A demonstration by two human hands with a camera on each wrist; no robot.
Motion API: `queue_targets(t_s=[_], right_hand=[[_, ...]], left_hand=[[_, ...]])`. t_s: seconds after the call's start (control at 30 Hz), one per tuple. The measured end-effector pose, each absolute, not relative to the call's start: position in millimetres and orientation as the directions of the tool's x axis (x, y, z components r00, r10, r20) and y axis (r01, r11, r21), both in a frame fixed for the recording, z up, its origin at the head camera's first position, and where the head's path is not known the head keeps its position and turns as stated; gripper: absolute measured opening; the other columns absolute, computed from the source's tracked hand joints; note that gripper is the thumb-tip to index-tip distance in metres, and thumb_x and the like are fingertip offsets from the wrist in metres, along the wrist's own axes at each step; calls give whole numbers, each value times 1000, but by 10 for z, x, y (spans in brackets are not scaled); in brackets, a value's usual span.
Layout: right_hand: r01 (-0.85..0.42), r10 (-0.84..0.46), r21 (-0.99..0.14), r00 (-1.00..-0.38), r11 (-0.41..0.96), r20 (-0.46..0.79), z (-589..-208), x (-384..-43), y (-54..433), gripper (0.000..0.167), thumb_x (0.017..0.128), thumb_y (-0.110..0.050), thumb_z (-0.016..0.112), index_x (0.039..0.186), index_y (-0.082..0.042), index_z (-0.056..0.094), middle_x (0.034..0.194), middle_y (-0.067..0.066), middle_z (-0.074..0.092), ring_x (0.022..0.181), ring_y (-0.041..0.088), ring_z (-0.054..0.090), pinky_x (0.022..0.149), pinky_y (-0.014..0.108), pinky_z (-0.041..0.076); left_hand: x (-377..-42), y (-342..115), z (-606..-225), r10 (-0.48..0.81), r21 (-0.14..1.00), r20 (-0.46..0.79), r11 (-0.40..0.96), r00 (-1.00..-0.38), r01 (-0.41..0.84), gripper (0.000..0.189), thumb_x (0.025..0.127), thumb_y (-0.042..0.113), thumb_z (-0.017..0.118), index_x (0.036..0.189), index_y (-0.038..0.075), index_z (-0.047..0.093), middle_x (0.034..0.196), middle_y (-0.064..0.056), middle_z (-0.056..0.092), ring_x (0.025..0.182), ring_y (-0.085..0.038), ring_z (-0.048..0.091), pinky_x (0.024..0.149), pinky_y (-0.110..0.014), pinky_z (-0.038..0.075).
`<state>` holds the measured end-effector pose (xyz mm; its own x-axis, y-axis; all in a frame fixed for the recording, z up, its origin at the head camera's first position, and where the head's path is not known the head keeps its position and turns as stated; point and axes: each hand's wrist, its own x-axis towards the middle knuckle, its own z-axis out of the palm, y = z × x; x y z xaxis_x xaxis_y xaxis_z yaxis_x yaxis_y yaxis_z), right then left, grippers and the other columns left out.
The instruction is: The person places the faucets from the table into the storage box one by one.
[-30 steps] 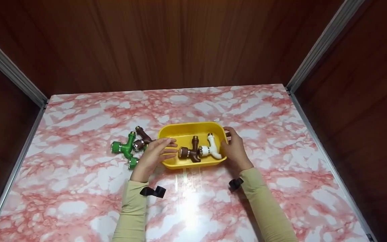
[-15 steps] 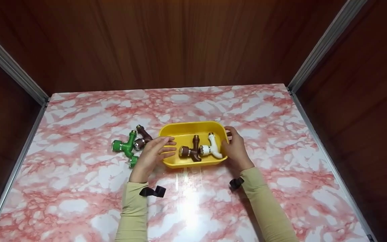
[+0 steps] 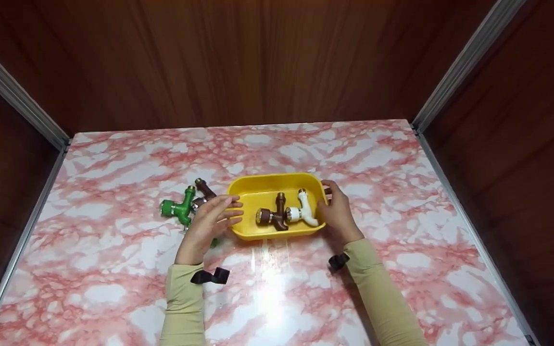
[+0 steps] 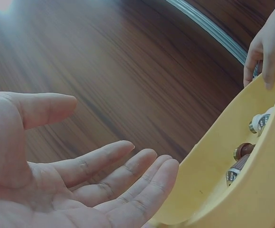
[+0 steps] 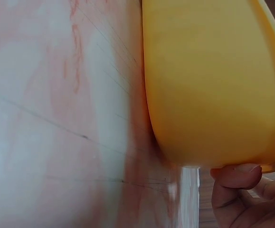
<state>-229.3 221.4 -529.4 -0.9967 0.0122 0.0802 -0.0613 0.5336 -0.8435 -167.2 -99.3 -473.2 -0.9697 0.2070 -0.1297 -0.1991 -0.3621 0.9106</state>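
A yellow plastic basin [image 3: 243,230] sits on the table with two taps lying inside. The brown tap [image 3: 279,218] is near its middle; the white tap [image 3: 307,214] lies by the right end. My right hand [image 3: 339,214] grips the basin's right end, thumb over the rim and fingers outside. At the left end, my left hand [image 3: 206,228] holds nothing; its fingers [image 4: 123,178] are extended, palm up in the left wrist view, and overlap the basin's rim. Left of that hand lie a green tap [image 3: 181,207] and a brown tap [image 3: 202,186]. Another green tap is mostly hidden behind it.
The table [image 3: 113,269] has a red-and-white marbled top. Dark wood-grain panels [image 3: 238,67] stand behind it and on both sides, with metal strips [image 3: 464,67] at the corners. A black strap [image 3: 212,276] is on the left wrist, another black strap [image 3: 338,262] on the right.
My left hand has drawn back leftward from inside the basin's left end and now covers more of the second green tap. The right hand keeps its grip, and the taps in the basin stay put.
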Motion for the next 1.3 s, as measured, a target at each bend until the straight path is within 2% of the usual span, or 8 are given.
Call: queue_targets(t_s=[0.2, 0.37, 0.57, 0.67, 0.8, 1.0, 1.2, 1.3], right_hand=[[-69, 12, -842, -996, 535, 89, -5295, -2291, 2214, 45, 88, 4, 56, 132, -6, 48, 108, 20, 56, 79, 29, 56, 70, 37, 51], [-62, 13, -837, -997, 543, 81, -5292, -2283, 2217, 46, 88, 3, 56, 132, -7, 48, 109, 20, 55, 78, 29, 55, 70, 37, 50], [-56, 19, -836, -997, 545, 79, -5285, -2286, 2215, 46, 88, 2, 56, 133, -7, 48, 108, 19, 55, 77, 29, 54, 70, 36, 49], [-57, 18, -838, -997, 543, 79, -5285, -2284, 2212, 46, 88, 2, 56, 133, -7, 48, 108, 19, 56, 77, 29, 55, 70, 36, 50], [-55, 22, -840, -997, 540, 79, -5283, -2282, 2207, 47, 87, 2, 56, 133, -7, 48, 108, 18, 56, 77, 28, 55, 70, 36, 50], [-54, 19, -842, -997, 537, 76, -5281, -2280, 2209, 46, 88, 2, 55, 133, -7, 48, 109, 19, 56, 78, 29, 56, 70, 37, 50], [-48, 23, -848, -997, 528, 71, -5287, -2283, 2209, 46, 88, 2, 56, 132, -7, 49, 109, 19, 56, 79, 30, 57, 72, 38, 51], [-57, 24, -844, -996, 533, 82, -5290, -2284, 2209, 45, 88, 3, 56, 132, -6, 49, 108, 19, 57, 79, 30, 57, 72, 38, 51]], left_hand=[[-1638, -1046, -4751, 194, 930, -111, -326, -975, -171, 43, 94, 26, 63, 122, -6, 56, 120, -30, 53, 109, -41, 55, 97, -49, 46], [-1618, -1096, -4780, 179, 932, -110, -322, -978, -164, 43, 93, 23, 66, 123, -6, 55, 122, -27, 53, 114, -45, 50, 97, -49, 47], [-1622, -1148, -4790, 158, 941, -139, -286, -978, -180, 49, 93, 24, 65, 127, -8, 51, 122, -26, 54, 114, -44, 51, 96, -46, 48], [-1617, -1178, -4791, 150, 944, -137, -280, -979, -175, 51, 93, 24, 65, 129, -9, 49, 121, -25, 54, 115, -46, 49, 99, -49, 45], [-1609, -1232, -4799, 135, 946, -122, -285, -983, -156, 47, 93, 20, 65, 128, -8, 50, 124, -29, 51, 115, -48, 48, 100, -53, 42], [-1597, -1322, -4812, 86, 961, -113, -243, -990, -131, 42, 95, 17, 61, 128, -8, 51, 125, -29, 53, 112, -43, 52, 95, -47, 48], [-1581, -1397, -4799, 78, 960, -159, -219, -984, -173, 51, 95, 28, 61, 132, -5, 48, 127, -27, 50, 116, -42, 50, 96, -43, 48], [-1575, -1435, -4800, 66, 961, -158, -220, -985, -168, 52, 94, 32, 62, 131, -4, 50, 124, -23, 53, 116, -42, 50, 96, -43, 48]])
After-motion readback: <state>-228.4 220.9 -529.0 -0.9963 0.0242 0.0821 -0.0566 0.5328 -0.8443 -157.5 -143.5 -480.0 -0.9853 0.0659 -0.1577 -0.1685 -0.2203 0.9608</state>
